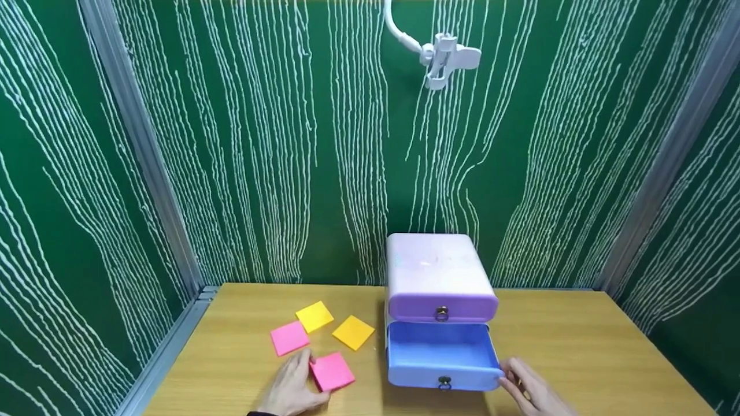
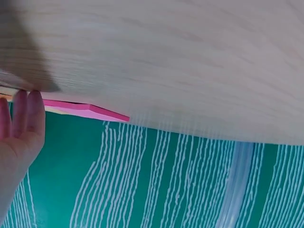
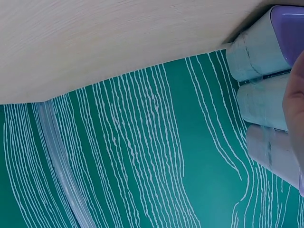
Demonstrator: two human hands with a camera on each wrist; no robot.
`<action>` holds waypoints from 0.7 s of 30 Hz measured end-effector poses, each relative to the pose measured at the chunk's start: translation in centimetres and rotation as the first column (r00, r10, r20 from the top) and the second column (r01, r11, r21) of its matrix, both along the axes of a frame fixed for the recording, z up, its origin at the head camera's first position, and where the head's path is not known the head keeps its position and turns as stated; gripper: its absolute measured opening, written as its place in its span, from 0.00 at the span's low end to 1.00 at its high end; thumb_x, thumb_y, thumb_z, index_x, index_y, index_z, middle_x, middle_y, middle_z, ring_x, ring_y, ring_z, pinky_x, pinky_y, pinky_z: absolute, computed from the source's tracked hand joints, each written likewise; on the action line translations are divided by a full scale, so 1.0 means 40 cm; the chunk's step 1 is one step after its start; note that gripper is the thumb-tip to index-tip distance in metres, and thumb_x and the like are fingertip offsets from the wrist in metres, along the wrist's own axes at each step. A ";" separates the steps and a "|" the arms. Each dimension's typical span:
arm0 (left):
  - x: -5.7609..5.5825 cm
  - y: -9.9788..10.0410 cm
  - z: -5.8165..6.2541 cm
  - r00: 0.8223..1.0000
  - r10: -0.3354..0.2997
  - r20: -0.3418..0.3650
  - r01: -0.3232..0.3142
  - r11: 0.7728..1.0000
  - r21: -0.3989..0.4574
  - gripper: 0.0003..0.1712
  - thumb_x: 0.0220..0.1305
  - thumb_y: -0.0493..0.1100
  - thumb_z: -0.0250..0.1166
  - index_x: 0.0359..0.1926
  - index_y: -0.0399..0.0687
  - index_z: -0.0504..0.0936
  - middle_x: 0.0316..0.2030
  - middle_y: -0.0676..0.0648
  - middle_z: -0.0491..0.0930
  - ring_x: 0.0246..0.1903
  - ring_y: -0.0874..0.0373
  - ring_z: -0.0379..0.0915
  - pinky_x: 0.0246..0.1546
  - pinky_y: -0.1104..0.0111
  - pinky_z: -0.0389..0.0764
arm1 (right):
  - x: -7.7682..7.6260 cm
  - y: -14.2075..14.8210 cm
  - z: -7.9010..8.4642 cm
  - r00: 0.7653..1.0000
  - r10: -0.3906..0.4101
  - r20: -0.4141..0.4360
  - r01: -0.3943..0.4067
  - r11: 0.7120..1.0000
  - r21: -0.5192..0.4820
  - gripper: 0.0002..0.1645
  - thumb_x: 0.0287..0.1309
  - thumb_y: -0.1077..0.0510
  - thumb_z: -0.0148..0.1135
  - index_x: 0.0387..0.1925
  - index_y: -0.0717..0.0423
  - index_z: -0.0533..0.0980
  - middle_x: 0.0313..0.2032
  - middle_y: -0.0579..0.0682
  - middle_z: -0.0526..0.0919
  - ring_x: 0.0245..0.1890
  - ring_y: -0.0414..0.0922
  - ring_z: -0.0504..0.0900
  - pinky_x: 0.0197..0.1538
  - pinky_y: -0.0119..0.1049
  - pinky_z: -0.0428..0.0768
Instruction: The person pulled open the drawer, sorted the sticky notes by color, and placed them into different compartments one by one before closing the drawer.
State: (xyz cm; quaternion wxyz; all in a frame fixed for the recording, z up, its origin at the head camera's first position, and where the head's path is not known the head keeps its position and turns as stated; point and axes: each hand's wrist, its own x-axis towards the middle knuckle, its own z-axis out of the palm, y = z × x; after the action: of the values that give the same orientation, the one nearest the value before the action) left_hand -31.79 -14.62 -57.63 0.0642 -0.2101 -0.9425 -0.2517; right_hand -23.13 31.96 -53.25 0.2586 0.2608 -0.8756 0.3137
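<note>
Near the table's front, my left hand (image 1: 292, 384) grips a pink sticky note pad (image 1: 333, 371), fingers at its far left corner and thumb at its near edge. Another pink pad (image 1: 290, 338) and two yellow-orange pads, one (image 1: 314, 316) farther back and one (image 1: 353, 332) to the right, lie just beyond. My right hand (image 1: 535, 388) pinches the front right corner of a blue drawer (image 1: 442, 372), which is pulled out and bare inside. This drawer belongs to a small drawer unit (image 1: 433, 266) with a closed purple top drawer (image 1: 416, 309). In the right wrist view, my right hand (image 3: 295, 109) partly hides the unit.
The wooden table (image 1: 231, 346) ends at green walls (image 1: 358, 173) with white wavy lines. A white clamp holder (image 1: 442, 60) on a bent arm hangs above the drawer unit. Metal posts (image 1: 144, 144) stand at the back corners.
</note>
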 end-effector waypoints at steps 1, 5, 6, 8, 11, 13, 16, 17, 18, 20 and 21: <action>0.002 0.001 0.000 1.000 -0.002 -0.016 0.002 1.000 0.013 0.37 0.39 0.61 0.72 0.45 0.50 0.66 0.37 0.52 0.72 0.40 0.58 0.73 0.43 0.60 0.79 | 0.003 0.001 -0.001 1.000 0.018 -0.009 -0.018 1.000 0.005 0.15 0.57 0.69 0.60 0.37 0.46 0.70 0.28 0.33 0.65 0.26 0.27 0.65 0.23 0.21 0.68; 0.016 0.012 0.003 0.985 -0.016 -0.170 0.027 0.998 0.064 0.36 0.37 0.57 0.73 0.43 0.47 0.67 0.35 0.52 0.74 0.37 0.58 0.74 0.39 0.65 0.79 | 0.010 0.008 -0.005 0.998 0.055 -0.023 -0.055 0.998 0.013 0.15 0.58 0.69 0.59 0.39 0.46 0.70 0.29 0.34 0.64 0.26 0.26 0.65 0.23 0.21 0.67; 0.018 0.016 0.006 0.980 -0.018 -0.197 0.033 0.997 0.073 0.35 0.36 0.56 0.74 0.43 0.47 0.67 0.34 0.52 0.74 0.36 0.59 0.74 0.38 0.66 0.79 | 0.012 0.009 -0.006 0.999 0.051 -0.012 -0.051 0.999 0.013 0.15 0.59 0.68 0.58 0.39 0.45 0.70 0.29 0.33 0.64 0.26 0.26 0.65 0.23 0.21 0.68; 0.022 0.026 0.016 0.975 -0.019 -0.223 0.042 0.995 0.096 0.35 0.36 0.55 0.74 0.42 0.48 0.67 0.34 0.52 0.74 0.34 0.61 0.73 0.35 0.69 0.78 | 0.014 0.010 -0.008 0.999 0.045 -0.012 -0.045 0.999 0.010 0.15 0.58 0.68 0.58 0.39 0.45 0.70 0.29 0.33 0.64 0.26 0.26 0.65 0.23 0.21 0.68; 0.026 0.043 0.041 0.979 -0.027 -0.200 0.054 0.990 0.131 0.34 0.37 0.55 0.74 0.42 0.50 0.66 0.34 0.53 0.73 0.33 0.61 0.72 0.33 0.72 0.77 | 0.016 0.010 -0.011 0.999 0.035 -0.010 -0.034 0.999 0.006 0.15 0.58 0.68 0.59 0.38 0.45 0.70 0.29 0.32 0.64 0.26 0.26 0.65 0.22 0.22 0.68; 0.028 0.055 0.059 0.981 -0.034 -0.190 0.064 0.987 0.151 0.34 0.38 0.55 0.74 0.42 0.50 0.65 0.33 0.54 0.73 0.33 0.60 0.72 0.33 0.72 0.77 | 0.018 0.011 -0.013 1.000 0.020 -0.011 -0.020 1.000 -0.003 0.15 0.57 0.68 0.59 0.38 0.44 0.71 0.29 0.31 0.64 0.25 0.26 0.65 0.22 0.22 0.68; 0.033 0.075 0.088 0.980 -0.042 -0.195 0.080 0.979 0.189 0.34 0.39 0.55 0.74 0.42 0.49 0.65 0.34 0.54 0.72 0.36 0.60 0.73 0.37 0.70 0.80 | 0.019 0.013 -0.015 1.000 0.009 -0.016 -0.009 1.000 -0.006 0.16 0.57 0.69 0.60 0.38 0.44 0.71 0.29 0.31 0.64 0.26 0.26 0.66 0.23 0.22 0.68; 0.036 0.083 0.098 0.978 -0.048 -0.205 0.090 0.975 0.201 0.34 0.39 0.55 0.74 0.42 0.49 0.65 0.35 0.53 0.72 0.37 0.60 0.73 0.39 0.68 0.81 | 0.020 0.013 -0.016 1.000 0.007 -0.016 -0.007 1.000 -0.006 0.16 0.57 0.69 0.60 0.38 0.43 0.71 0.29 0.31 0.64 0.26 0.26 0.66 0.23 0.22 0.69; 0.039 0.092 0.109 0.975 -0.058 -0.216 0.106 0.971 0.217 0.35 0.39 0.55 0.74 0.43 0.48 0.65 0.35 0.53 0.71 0.38 0.61 0.73 0.40 0.68 0.81 | 0.020 0.014 -0.016 1.000 0.010 -0.027 -0.011 1.000 -0.005 0.17 0.56 0.69 0.60 0.38 0.44 0.71 0.29 0.31 0.64 0.26 0.26 0.66 0.23 0.22 0.69; 0.044 0.110 0.131 0.965 -0.083 -0.251 0.147 0.957 0.249 0.35 0.39 0.54 0.75 0.44 0.47 0.65 0.36 0.52 0.72 0.40 0.61 0.74 0.43 0.66 0.82 | 0.021 0.016 -0.015 0.999 0.014 -0.030 -0.013 1.000 0.006 0.16 0.56 0.70 0.60 0.38 0.45 0.70 0.29 0.32 0.65 0.26 0.26 0.65 0.23 0.22 0.69; 0.048 0.119 0.143 0.956 -0.101 -0.274 0.176 0.949 0.262 0.35 0.39 0.53 0.75 0.44 0.46 0.65 0.36 0.51 0.73 0.39 0.60 0.75 0.43 0.66 0.82 | 0.021 0.016 -0.014 0.999 0.021 -0.040 -0.021 1.000 0.010 0.16 0.56 0.70 0.60 0.38 0.46 0.70 0.29 0.33 0.65 0.26 0.26 0.65 0.23 0.22 0.69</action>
State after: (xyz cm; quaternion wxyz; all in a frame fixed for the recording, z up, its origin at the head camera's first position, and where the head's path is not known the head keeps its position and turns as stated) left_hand -29.89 -9.86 -51.90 0.1972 -0.2958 -0.8631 -0.3588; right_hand -22.29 32.61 -53.82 0.2716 0.2775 -0.8690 0.3068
